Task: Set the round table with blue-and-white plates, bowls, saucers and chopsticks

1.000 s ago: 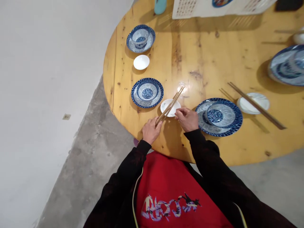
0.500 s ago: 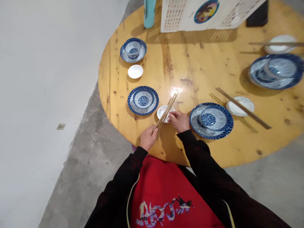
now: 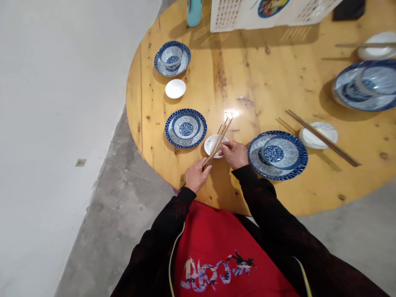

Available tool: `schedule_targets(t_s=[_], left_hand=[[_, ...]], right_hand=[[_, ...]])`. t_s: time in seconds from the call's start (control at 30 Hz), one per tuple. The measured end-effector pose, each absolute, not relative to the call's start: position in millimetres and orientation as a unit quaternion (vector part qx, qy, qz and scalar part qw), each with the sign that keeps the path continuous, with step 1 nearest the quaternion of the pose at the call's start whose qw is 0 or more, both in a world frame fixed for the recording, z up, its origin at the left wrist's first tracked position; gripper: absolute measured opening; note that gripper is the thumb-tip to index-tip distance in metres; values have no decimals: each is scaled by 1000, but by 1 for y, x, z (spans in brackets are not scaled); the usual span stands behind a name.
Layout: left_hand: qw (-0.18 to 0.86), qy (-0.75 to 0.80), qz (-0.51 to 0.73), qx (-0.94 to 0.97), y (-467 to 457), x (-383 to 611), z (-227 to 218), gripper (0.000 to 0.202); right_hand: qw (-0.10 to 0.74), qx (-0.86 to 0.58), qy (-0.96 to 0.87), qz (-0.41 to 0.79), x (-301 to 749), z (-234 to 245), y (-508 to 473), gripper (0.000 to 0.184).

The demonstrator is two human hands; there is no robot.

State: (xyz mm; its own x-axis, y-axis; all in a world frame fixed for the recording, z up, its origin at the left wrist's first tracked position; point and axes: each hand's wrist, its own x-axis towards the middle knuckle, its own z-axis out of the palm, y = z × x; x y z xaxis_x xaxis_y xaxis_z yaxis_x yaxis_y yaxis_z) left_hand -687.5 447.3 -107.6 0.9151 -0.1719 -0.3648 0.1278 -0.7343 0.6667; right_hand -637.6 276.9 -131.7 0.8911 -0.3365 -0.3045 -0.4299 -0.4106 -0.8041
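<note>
My left hand (image 3: 196,175) is closed round the near ends of a pair of wooden chopsticks (image 3: 218,142). They slant up and to the right across a small white dish (image 3: 212,145) at the table's near edge. My right hand (image 3: 235,154) is closed, its fingertips pinching the dish's right rim beside the chopsticks. A blue patterned plate with a bowl on it (image 3: 185,128) lies just left of the dish. A like plate and bowl (image 3: 277,154) lie just right of my right hand.
The round wooden table (image 3: 262,90) also carries a third blue plate and bowl (image 3: 172,57), a white dish (image 3: 175,88), another white dish with chopsticks across it (image 3: 319,134), a large blue plate (image 3: 365,85), a teal bottle (image 3: 194,11) and a white basket (image 3: 266,12). Concrete floor lies left.
Both hands stay at the small white dish and keep their hold. The chopsticks sit a little steeper across it. The camera has shifted slightly.
</note>
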Motion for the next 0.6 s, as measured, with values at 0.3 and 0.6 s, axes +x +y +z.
schedule_targets(t_s=[0.3, 0.6], left_hand=[[315, -13, -215, 925, 441, -685, -107, 36], [320, -14, -199, 926, 444, -683, -103, 29]], right_hand=[[584, -771, 246, 62, -630, -149, 279, 15], [583, -770, 247, 75, -623, -143, 278, 12]])
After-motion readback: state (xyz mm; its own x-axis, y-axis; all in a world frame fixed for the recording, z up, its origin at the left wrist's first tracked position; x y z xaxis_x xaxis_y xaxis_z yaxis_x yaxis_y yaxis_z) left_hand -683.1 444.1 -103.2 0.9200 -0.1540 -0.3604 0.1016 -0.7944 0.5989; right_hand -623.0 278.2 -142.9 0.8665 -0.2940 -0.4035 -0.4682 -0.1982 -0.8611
